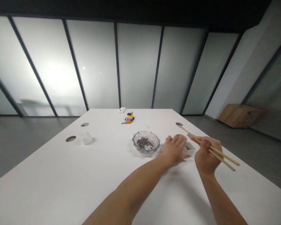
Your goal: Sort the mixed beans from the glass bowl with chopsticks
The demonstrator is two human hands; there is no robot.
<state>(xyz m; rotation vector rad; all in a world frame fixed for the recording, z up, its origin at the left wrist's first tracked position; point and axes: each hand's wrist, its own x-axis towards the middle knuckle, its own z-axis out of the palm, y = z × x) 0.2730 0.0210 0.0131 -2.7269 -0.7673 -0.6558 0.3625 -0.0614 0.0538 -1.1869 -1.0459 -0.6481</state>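
My right hand point(205, 155) grips a pair of wooden chopsticks point(224, 157), their tips pointing up and to the left past my fingers. My left hand point(175, 148) rests on the white table point(61, 181), its fingers against a small white dish point(190, 149) that sits between my two hands. Just left of that hand stands a clear glass bowl point(146, 142) holding several small dark beans. What lies inside the white dish is mostly hidden by my hands.
A small clear plastic box point(86, 137) stands at the left, beside two round cable holes point(71, 138). Far back lie a colourful toy car point(130, 117), a small orange carrot-like piece point(126, 122) and a white device point(122, 110). A wooden cabinet point(240, 115) stands on the floor at right.
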